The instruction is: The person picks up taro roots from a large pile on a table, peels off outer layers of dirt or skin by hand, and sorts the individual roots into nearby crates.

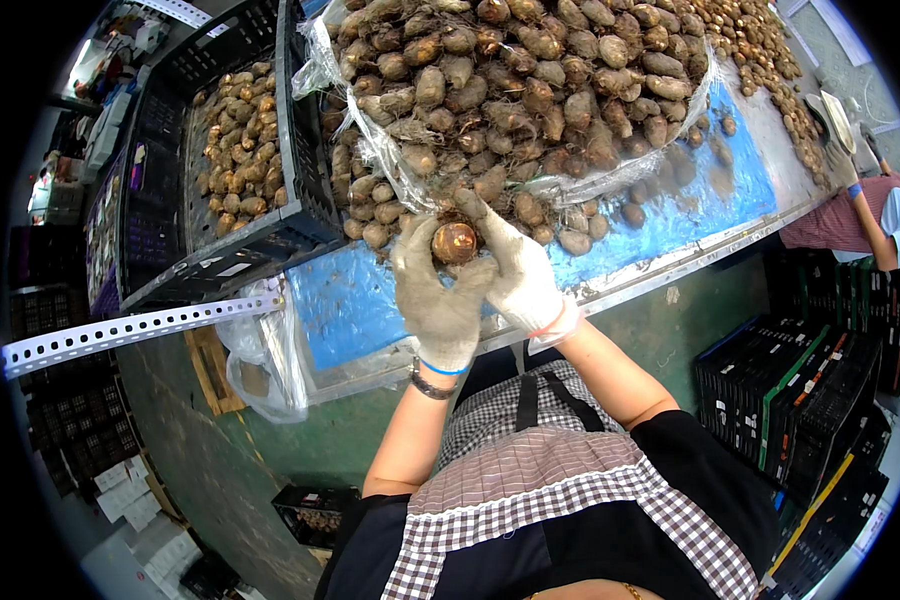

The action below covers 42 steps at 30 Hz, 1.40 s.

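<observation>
A blue-lined sorting table (670, 215) holds heaped brown bulbs (530, 80) beside a black crate (305, 170), green floor below. 2 gloved hands, left hand (438, 300) and right hand (518, 275), close around 1 round bulb (455, 242), seemingly gripped by both, just above the table's near edge.

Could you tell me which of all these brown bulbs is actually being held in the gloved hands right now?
The round, shiny brown bulb between the left hand and right hand; the rest lie loose in the pile or the black crate.
</observation>
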Each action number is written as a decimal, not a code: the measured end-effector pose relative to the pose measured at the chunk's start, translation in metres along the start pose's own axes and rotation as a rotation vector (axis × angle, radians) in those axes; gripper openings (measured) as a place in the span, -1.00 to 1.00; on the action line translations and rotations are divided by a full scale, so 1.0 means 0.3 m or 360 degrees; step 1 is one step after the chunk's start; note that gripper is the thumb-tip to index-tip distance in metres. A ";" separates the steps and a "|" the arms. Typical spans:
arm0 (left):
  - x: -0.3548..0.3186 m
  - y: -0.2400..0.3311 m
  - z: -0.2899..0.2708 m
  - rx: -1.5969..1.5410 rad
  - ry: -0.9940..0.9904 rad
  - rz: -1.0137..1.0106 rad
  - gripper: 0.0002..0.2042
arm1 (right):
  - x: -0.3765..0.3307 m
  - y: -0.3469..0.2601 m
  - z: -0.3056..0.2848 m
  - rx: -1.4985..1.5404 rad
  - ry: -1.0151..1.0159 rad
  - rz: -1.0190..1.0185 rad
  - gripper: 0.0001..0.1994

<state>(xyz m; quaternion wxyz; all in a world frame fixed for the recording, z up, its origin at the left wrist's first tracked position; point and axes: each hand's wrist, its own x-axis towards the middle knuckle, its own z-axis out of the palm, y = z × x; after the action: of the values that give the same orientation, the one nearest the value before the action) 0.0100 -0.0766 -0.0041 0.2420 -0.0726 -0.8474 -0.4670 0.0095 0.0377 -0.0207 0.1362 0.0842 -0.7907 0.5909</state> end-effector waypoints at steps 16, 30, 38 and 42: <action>0.034 -0.041 0.028 -0.0715 -0.0077 -0.0870 -0.82 | -0.033 -0.008 0.001 0.0392 0.0047 0.0316 -0.30; 0.018 -0.055 0.029 -0.0626 -0.0134 -0.0547 -0.93 | -0.036 -0.039 -0.105 0.0994 0.0089 0.0876 -0.30; -0.062 -0.193 -0.020 -0.0530 -0.0248 -0.1027 -0.81 | -0.151 0.222 -0.566 0.1463 0.0668 0.1118 -0.47; -0.074 -0.189 -0.010 -0.0577 -0.0263 -0.0932 -0.62 | -0.082 0.273 -0.852 0.1331 0.1516 0.0601 -0.52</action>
<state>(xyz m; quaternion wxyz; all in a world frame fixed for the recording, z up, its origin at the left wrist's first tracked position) 0.0105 -0.1080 -0.0563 0.0116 0.0942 -0.7523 -0.6519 0.0383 0.3052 -0.0355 0.3209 -0.2807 -0.3490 0.8345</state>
